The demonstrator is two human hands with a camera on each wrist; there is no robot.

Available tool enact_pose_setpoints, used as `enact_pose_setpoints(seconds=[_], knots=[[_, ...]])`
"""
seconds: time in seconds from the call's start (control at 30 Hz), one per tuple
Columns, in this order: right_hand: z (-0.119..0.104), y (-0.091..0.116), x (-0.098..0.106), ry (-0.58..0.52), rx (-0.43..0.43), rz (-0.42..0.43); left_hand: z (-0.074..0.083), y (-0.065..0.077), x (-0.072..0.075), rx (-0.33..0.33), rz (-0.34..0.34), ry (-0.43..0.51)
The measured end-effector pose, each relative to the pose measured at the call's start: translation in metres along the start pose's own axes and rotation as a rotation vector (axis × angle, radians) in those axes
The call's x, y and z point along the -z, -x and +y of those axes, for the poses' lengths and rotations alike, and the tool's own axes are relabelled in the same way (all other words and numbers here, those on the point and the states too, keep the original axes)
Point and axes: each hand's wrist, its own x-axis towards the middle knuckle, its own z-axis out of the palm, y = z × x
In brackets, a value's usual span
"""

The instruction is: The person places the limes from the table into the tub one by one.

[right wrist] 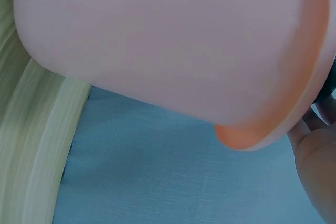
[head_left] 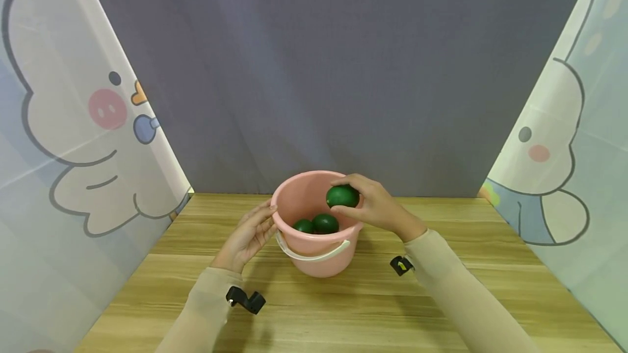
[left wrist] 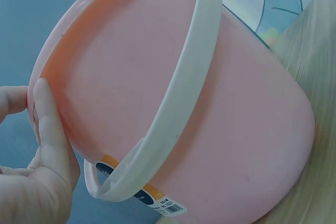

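Note:
A pink bucket [head_left: 321, 260] with a white handle [left wrist: 178, 93] stands upright on the table. My left hand [head_left: 251, 236] holds its rim at the left, fingertips on the lip, as the left wrist view also shows. Over the right part of the bucket's mouth, my right hand [head_left: 375, 203] grips a dark green oval fruit [head_left: 342, 196], like an avocado, between thumb and fingers. Two similar fruits, one on the right [head_left: 325, 224] and one on the left [head_left: 303, 226], lie inside the bucket. In the right wrist view, the bucket hides most of the held fruit.
The bucket rests on a wood-grain table [head_left: 314, 315] near its far edge. Behind it hangs a grey cloth [head_left: 338, 80]. Printed cartoon curtains flank the table on the left [head_left: 64, 124] and right [head_left: 554, 162]. A label [left wrist: 173, 207] shows on the bucket's side.

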Motion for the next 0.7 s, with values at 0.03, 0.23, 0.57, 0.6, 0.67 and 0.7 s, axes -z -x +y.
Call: enact_pose_setpoints(seconds=[0.03,0.23,0.57,0.6,0.67,0.7], knots=[[0.0005,-0.0005,-0.0001,-0.002,0.004,0.001,0.0000,0.0001,0.0001,0.000,-0.001,0.001],[0.0032,-0.0014,0.0010,0.004,0.016,0.007,-0.0001,0.0001,0.0002,-0.004,-0.008,-0.001],[0.0046,0.0006,0.0033,0.037,-0.003,-0.018,-0.0005,-0.0002,0.0001,-0.005,-0.014,-0.002],[0.0045,0.0009,0.0034,0.037,-0.009,-0.023,-0.0005,-0.0002,0.0001,-0.005,-0.014,-0.002],[0.0041,0.0016,0.0037,0.038,-0.022,-0.029,-0.0006,-0.0001,0.0000,-0.004,-0.012,-0.004],[0.0039,0.0020,0.0038,0.039,-0.028,-0.031,-0.0007,0.0000,-0.0001,-0.003,-0.010,-0.005]])
